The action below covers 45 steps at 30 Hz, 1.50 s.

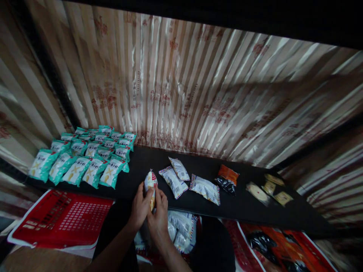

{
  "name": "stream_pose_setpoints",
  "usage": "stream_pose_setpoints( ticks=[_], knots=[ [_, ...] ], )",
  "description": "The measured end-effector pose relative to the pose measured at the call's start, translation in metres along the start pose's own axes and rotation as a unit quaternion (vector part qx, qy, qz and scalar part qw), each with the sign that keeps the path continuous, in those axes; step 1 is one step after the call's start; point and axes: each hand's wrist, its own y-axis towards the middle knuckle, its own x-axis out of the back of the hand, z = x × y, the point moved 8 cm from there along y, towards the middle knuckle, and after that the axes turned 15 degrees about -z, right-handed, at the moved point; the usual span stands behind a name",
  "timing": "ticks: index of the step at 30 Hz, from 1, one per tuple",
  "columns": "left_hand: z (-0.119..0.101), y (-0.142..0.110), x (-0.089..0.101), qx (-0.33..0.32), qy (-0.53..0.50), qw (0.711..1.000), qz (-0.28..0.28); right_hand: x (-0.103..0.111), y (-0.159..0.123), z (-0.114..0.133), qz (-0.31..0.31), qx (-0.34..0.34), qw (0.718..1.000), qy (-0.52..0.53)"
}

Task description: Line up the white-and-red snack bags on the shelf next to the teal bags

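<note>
My left hand [141,204] and my right hand [159,212] grip one snack bag [151,182] between them, held upright over the front edge of the black shelf [141,156]. The bag is white with red print and a yellowish lower part. Just right of it, two white snack bags with striped ends [173,181] overlap on the shelf, with another such bag [205,188] beside them. To the left stand several rows of teal and white snack bags [76,169]. Below my hands, more white bags [183,228] lie in a container between my legs.
Farther right on the shelf lie an orange and black packet [227,178], a round pale packet [258,192] and small yellowish packets [283,198]. A red basket [82,219] stands low at left; orange and black packets [279,245] fill another at right. Striped sheeting [176,83] backs the shelf.
</note>
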Motion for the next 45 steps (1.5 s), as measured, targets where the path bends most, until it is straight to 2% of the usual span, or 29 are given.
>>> stream_pose_setpoints(
  ticks=[8,14,20,28,32,35,38,43,45],
  knots=[
    [0.005,0.003,-0.001,0.031,-0.071,0.996,0.039,-0.003,-0.005,0.017,0.027,0.053,0.998,-0.024],
    [0.011,0.01,0.002,0.031,-0.068,0.997,0.024,-0.001,-0.006,0.019,0.036,0.049,0.998,0.002],
    [0.016,0.017,0.004,0.07,-0.127,0.989,0.026,-0.005,-0.002,0.014,0.044,0.019,0.999,0.021],
    [0.038,0.027,0.003,0.114,-0.18,0.977,0.024,-0.008,0.01,0.007,0.061,0.01,0.997,0.039],
    [0.037,0.03,0.006,0.125,-0.183,0.975,0.017,-0.006,0.021,-0.005,0.044,-0.005,0.999,0.018],
    [0.034,0.031,0.004,0.137,-0.193,0.971,0.037,-0.008,0.026,-0.02,0.037,-0.047,0.998,0.023],
    [0.031,0.033,0.002,0.144,-0.203,0.967,0.052,-0.017,0.026,-0.035,0.065,-0.132,0.985,0.085],
    [0.027,0.038,0.0,0.141,-0.213,0.963,0.081,-0.038,0.019,-0.031,0.172,-0.256,0.922,0.235],
    [0.026,0.04,0.0,0.133,-0.207,0.965,0.09,-0.042,0.018,-0.028,0.19,-0.285,0.901,0.266]
  ],
)
